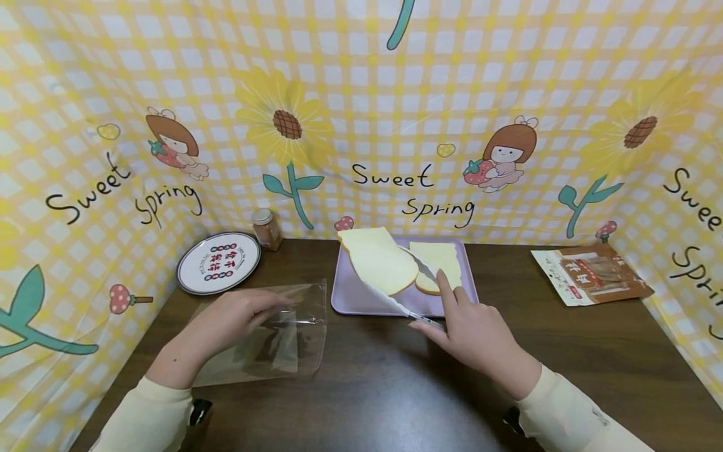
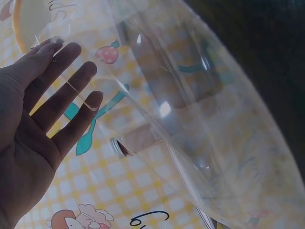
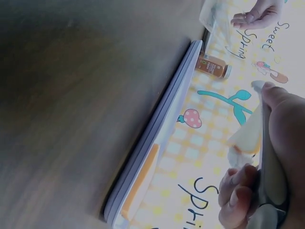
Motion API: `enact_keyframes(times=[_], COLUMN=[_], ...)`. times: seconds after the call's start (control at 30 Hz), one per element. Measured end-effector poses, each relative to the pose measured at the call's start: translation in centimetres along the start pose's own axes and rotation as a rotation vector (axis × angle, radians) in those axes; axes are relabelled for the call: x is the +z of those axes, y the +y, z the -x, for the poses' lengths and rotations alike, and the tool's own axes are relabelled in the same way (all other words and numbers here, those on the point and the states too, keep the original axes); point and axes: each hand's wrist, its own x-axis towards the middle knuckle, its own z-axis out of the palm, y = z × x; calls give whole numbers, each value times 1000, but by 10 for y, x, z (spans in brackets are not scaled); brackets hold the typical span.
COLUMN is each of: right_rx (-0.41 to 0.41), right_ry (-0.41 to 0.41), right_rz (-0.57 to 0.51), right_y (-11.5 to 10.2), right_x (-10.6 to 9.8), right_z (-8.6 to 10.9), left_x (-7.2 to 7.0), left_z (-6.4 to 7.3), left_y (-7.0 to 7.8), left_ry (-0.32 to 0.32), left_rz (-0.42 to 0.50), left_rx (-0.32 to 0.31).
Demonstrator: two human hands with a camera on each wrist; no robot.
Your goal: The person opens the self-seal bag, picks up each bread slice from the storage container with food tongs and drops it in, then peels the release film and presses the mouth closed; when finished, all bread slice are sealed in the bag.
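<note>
Far left, one round white plate (image 1: 217, 263) with a dark rim and red and dark lettering, near the checked cloth (image 1: 361, 100). Just right of it, one small jar (image 1: 268, 232) with a silvery cap and reddish-brown contents. Nearer, with the left hand (image 1: 240, 314), pinches one clear bag (image 1: 282, 351) between thumb and forefinger, the other three fingers nearly straight and loosely spread against the film.

In the middle, on the dark table (image 1: 390, 383), one pale purple tray (image 1: 353, 301). Of bread, two slices: one raised slice (image 1: 373, 257), tilted above the tray's left part and clear of it, between the arms of one pair of tongs (image 3: 274, 179); one lower slice (image 1: 437, 254), lying on the tray's right part. With the right hand (image 1: 477, 326), holds the tongs in a narrow grip, forefinger along the farther arm, thumb against the nearer.

Far right, well apart from the tray, one flat brown-and-white packet (image 1: 593, 273), lying on the table.
</note>
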Motion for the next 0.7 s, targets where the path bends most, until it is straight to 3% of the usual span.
enact_keyframes(times=[0.13, 0.5, 0.7], right_rx=[-60, -223, -291], right_ry=[-1, 134, 136], right_rz=[-8, -35, -34], right_y=[5, 16, 19], right_x=[-2, -6, -8], right_z=[3, 9, 11], left_x=[1, 2, 1], left_z=[0, -1, -1], left_y=[-1, -1, 0], left_ry=[-5, -3, 9], left_rz=[-2, -8, -14], left_rx=[-1, -1, 8])
